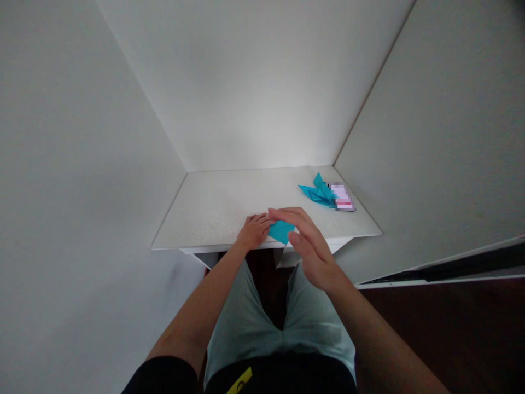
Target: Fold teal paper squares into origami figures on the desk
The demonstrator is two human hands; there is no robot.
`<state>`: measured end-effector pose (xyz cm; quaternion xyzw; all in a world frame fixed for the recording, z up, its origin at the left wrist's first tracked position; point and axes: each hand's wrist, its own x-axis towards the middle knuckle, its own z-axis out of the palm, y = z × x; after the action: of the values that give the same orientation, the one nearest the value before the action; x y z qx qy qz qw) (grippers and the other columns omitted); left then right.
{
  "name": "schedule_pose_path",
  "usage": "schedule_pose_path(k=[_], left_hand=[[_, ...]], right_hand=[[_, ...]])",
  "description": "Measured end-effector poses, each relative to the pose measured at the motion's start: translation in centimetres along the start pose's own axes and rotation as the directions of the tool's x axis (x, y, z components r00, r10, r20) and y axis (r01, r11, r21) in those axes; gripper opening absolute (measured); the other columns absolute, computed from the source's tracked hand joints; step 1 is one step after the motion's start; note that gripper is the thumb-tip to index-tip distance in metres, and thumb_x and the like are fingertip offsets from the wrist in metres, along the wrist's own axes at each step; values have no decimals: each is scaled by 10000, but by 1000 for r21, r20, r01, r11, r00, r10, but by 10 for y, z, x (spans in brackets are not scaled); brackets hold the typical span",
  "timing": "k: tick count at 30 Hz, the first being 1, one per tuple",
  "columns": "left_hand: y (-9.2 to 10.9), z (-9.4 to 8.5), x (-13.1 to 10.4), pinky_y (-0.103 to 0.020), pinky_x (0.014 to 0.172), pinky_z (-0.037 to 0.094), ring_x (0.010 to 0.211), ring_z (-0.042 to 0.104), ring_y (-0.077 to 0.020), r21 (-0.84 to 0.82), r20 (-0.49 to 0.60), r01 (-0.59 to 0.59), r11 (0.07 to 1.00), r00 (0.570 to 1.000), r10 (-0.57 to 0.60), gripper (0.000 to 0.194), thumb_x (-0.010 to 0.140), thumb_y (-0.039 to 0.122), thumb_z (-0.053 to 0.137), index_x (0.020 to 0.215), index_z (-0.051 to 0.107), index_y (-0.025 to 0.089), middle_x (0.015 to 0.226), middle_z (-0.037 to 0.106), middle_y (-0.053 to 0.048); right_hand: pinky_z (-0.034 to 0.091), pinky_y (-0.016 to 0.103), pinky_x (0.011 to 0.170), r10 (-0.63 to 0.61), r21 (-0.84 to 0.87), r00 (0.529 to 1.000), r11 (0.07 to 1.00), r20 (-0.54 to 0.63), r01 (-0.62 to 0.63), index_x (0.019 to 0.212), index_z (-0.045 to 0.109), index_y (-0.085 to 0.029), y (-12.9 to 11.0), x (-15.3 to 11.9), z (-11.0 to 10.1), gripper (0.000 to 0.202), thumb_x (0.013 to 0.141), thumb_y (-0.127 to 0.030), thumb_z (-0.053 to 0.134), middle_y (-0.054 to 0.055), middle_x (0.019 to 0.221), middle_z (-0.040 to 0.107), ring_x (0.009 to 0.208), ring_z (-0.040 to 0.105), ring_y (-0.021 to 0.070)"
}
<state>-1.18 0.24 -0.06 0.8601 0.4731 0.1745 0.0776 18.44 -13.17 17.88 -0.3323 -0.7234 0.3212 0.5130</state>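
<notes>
The right hand (309, 249) arches open, thumb apart, over folded blue paper (281, 231), partly hidden, at the smooth white worktop's (221, 202) front edge; the left hand (255, 230) lies open, palm down, against it. Beyond, right, pointed blue origami (319, 192) adjoins a pixelated smartphone (343, 197).

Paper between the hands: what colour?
Bright turquoise blue; the paper shows best in the head view, partly covered by the fingers.
</notes>
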Motion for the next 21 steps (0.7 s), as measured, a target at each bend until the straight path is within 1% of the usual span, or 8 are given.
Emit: schedule_pose_path(k=[2,4,5,7,9,12,16,21], left_hand=[[-1,1,1,-513,1231,409,1499,554,-274,23,8,-29,999,1000,29,397,1115,276,487,1448,690,352,1577,660,-14],[-2,1,2,-519,1222,420,1499,556,-264,39,9,-45,998,999,45,407,1113,272,488,1462,680,358,1577,658,-12],[-3,1,2,-517,1222,420,1502,554,-259,38,9,-46,998,999,46,408,1111,272,492,1463,678,363,1584,653,-5],[-4,2,2,-514,1226,415,1505,551,-252,26,7,-51,998,999,50,414,1110,275,492,1474,669,367,1602,635,8],[-5,3,2,-511,1230,407,1509,546,-249,11,-1,-58,998,998,58,421,1113,282,489,1491,653,368,1614,624,15],[-6,4,1,-515,1231,396,1515,538,-249,-2,-14,-67,998,998,67,426,1120,285,474,1506,637,365,1621,616,20],[-6,6,2,-529,1220,398,1519,532,-260,0,-12,-65,998,998,65,421,1123,289,462,1491,651,362,1631,605,27],[-5,5,1,-545,1208,402,1514,534,-279,43,-11,-98,994,995,99,459,1100,276,492,1515,635,409,1659,573,38]], right_hand=[[527,547,1190,23,-191,1000,981,-22,-26,1438,708,-370,72,17,6,411,1141,-501,456,64,1392,744,1319,672,281],[520,548,1196,66,-396,997,917,50,-41,1477,684,-363,135,9,10,435,1144,-488,432,65,1434,739,1330,681,282],[499,586,1211,96,-496,992,867,80,-44,1502,667,-347,159,0,12,451,1145,-473,422,71,1496,709,1391,649,306],[453,644,1230,158,-654,977,756,143,-26,1535,647,-284,192,-20,14,482,1142,-442,416,109,1575,651,1470,594,350],[422,621,1259,201,-738,955,675,216,25,1577,608,-257,207,-33,15,505,1143,-428,417,115,1628,598,1507,564,333],[367,583,1302,200,-787,941,609,274,99,1642,531,-239,215,-42,13,554,1146,-452,409,114,1691,518,1566,498,303],[315,593,1322,197,-808,948,581,249,92,1689,458,-230,223,-48,-2,601,1154,-488,363,116,1710,485,1578,482,299],[325,577,1316,187,-815,961,577,203,60,1717,406,-243,235,-56,-28,615,1153,-484,356,112,1712,486,1582,475,308]])
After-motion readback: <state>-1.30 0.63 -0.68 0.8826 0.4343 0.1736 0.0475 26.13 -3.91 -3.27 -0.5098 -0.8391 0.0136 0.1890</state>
